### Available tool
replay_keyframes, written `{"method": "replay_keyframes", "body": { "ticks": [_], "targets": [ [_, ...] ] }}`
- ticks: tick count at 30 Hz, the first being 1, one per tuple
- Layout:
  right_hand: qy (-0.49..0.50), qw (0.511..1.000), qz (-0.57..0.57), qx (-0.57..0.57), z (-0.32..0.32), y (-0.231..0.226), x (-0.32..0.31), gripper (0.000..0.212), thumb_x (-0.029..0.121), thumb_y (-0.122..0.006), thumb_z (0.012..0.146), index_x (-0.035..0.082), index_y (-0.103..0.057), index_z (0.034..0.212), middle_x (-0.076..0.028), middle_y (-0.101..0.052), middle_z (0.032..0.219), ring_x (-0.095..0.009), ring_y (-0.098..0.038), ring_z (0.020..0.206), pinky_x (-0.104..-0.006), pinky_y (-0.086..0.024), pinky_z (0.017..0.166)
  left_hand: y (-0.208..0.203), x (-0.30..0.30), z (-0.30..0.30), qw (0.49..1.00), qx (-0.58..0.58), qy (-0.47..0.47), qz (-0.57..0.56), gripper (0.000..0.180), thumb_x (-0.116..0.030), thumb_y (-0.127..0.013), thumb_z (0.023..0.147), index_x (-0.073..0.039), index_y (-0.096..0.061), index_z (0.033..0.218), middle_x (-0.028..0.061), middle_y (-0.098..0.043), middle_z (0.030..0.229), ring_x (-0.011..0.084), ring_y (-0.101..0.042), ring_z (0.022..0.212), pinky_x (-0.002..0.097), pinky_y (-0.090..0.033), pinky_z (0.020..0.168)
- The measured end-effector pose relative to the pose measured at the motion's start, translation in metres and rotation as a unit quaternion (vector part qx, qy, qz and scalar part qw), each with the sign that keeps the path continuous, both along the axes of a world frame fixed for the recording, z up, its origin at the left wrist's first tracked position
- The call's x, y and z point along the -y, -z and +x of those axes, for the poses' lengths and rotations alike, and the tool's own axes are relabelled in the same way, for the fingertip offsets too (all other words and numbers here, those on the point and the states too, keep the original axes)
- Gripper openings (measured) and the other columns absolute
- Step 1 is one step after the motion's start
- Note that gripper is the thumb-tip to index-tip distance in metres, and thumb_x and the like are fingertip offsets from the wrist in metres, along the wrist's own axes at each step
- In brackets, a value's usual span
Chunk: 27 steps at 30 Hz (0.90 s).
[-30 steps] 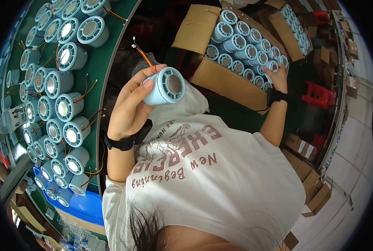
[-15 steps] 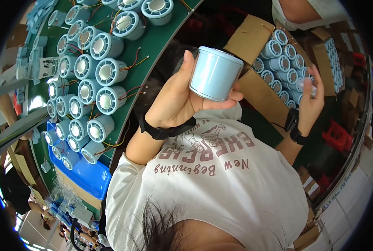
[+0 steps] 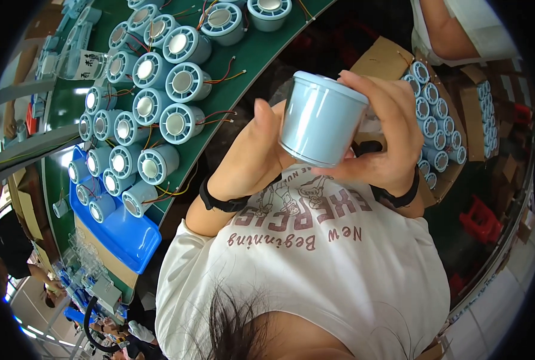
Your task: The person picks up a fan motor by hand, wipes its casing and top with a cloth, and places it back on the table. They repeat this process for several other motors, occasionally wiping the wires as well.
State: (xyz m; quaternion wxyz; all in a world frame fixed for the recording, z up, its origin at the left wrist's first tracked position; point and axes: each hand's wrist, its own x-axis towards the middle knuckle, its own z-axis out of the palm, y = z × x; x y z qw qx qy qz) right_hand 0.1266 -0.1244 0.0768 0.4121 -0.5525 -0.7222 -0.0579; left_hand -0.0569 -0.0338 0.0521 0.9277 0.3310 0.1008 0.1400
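A light blue, glossy cylindrical housing (image 3: pixel 322 123) with a wider rim on top is held up in front of my chest, slightly tilted. My right hand (image 3: pixel 393 129) grips it from the right, fingers at the upper rim and along the lower edge. My left hand (image 3: pixel 246 150) is at its left side. The left thumb stands stretched out, apart from the housing, while the other left fingers are hidden behind it. Similar light blue housings (image 3: pixel 188 81) stand in rows on the green table, showing slotted rings, silver discs and thin coloured wires.
A blue tray (image 3: pixel 132 240) sits at the table's near edge with several housings on it. To the right, a cardboard box (image 3: pixel 378 57) holds more housings, with another stack beyond. A red stool (image 3: pixel 480 219) stands on the right. Another person's arm (image 3: pixel 447 36) shows at top right.
My right hand has come in from the box side and taken hold of the housing. The left thumb has come away from it. The view has shifted a little.
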Motion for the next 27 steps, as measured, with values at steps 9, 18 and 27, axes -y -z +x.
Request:
{"method": "replay_keyframes", "body": {
  "ticks": [9,18,27],
  "targets": [
    [-0.096,0.933,-0.195,-0.286,0.002,-0.004,0.001,0.068,0.040,-0.077,0.074,-0.003,-0.057,0.122,-0.012,-0.062,0.105,-0.023,-0.060,0.093,-0.0308,-0.049,0.080,0.008,-0.011,0.006,0.969,0.134,0.134,-0.159,0.073,-0.058,-0.026,0.099,0.003,-0.042,0.136,0.0173,-0.057,0.124,0.0276,-0.060,0.109,0.0393,-0.047,0.096],
    [0.292,0.862,-0.240,-0.338,0.053,-0.015,0.106,0.066,0.024,-0.080,0.070,0.003,-0.055,0.127,-0.007,-0.062,0.108,-0.014,-0.057,0.097,-0.0277,-0.046,0.084,0.019,-0.004,0.016,0.970,-0.122,0.093,0.191,0.051,-0.037,-0.038,0.102,0.004,-0.048,0.131,0.0139,-0.063,0.108,0.0246,-0.063,0.100,0.0351,-0.047,0.093],
    [0.622,0.671,-0.380,-0.137,0.188,0.088,0.307,0.062,0.014,-0.081,0.063,0.001,-0.057,0.119,-0.014,-0.066,0.104,-0.022,-0.065,0.095,-0.0326,-0.050,0.083,0.020,-0.004,0.023,0.981,-0.095,0.081,0.151,0.041,-0.029,-0.042,0.102,0.004,-0.051,0.126,0.0119,-0.063,0.101,0.0224,-0.062,0.097,0.0334,-0.046,0.091]
  ]
}}
